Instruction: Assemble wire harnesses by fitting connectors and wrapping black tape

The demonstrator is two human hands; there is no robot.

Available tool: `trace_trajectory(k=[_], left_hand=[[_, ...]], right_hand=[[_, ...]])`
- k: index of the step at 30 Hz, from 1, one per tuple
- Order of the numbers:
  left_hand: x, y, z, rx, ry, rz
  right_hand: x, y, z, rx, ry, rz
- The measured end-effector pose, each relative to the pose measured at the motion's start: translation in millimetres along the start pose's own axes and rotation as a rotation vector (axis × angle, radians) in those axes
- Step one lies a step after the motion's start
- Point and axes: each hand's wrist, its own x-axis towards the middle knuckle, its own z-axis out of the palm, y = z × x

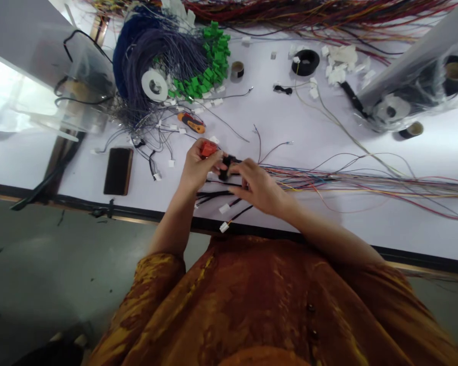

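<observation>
A red connector (209, 148) is pinched between the thumb and fingers of my left hand (199, 165). Just right of it, a small black piece (225, 170) sits between both hands, too blurred to name. My right hand (257, 185) has its fingers bent at that black piece and over the wires; what they grip, if anything, is hidden. A long bundle of coloured wires (328, 178) runs from under my right hand to the right. Black-sleeved leads end in a white connector (224, 227) at the table's front edge.
Behind my left hand lie an orange cutter (191, 123) and coiled blue wires (137, 56) with green connectors (213, 56). A phone (118, 171) rests at left. A black tape roll (305, 62) and a plastic-wrapped post (412, 66) stand back right. Loose wires (309, 12) line the back.
</observation>
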Motion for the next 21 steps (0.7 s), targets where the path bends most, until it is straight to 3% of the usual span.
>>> trace_trajectory(k=[3, 5, 7, 9, 11, 14, 16, 18, 20, 21], left_hand=[[-9.6, 10.5, 11.2, 0.06, 0.011, 0.124], [-17.4, 17.3, 18.6, 0.128, 0.002, 0.209], [-22.7, 19.6, 23.3, 0.165, 0.007, 0.252], [-23.2, 16.2, 24.0, 0.148, 0.059, 0.258], [-19.8, 9.0, 21.3, 0.113, 0.126, 0.237], [-12.5, -0.2, 15.6, 0.094, 0.158, 0.167], [-10.1, -0.8, 14.2, 0.081, 0.137, 0.126], [-11.5, 3.8, 16.4, 0.082, 0.101, 0.127], [-16.5, 11.0, 20.7, 0.129, 0.061, 0.178], [-19.7, 14.0, 22.9, 0.166, 0.041, 0.211]], right_hand=[[26.3, 10.8, 0.2, 0.24, 0.138, 0.271], [52.1, 15.1, -5.6, 0.418, 0.088, 0.503], [65.9, 17.0, -11.0, 0.524, 0.056, 0.584], [57.2, 18.2, -11.5, 0.561, 0.144, 0.542], [27.6, 20.1, -6.1, 0.465, 0.231, 0.413], [-23.7, 22.6, 7.2, 0.116, 0.166, 0.131], [-36.8, 22.4, 14.3, -0.003, 0.153, 0.02], [-24.3, 22.0, 16.6, 0.08, 0.25, 0.079], [5.1, 23.5, 13.2, 0.261, 0.335, 0.25], [21.1, 25.4, 9.9, 0.353, 0.307, 0.331]])
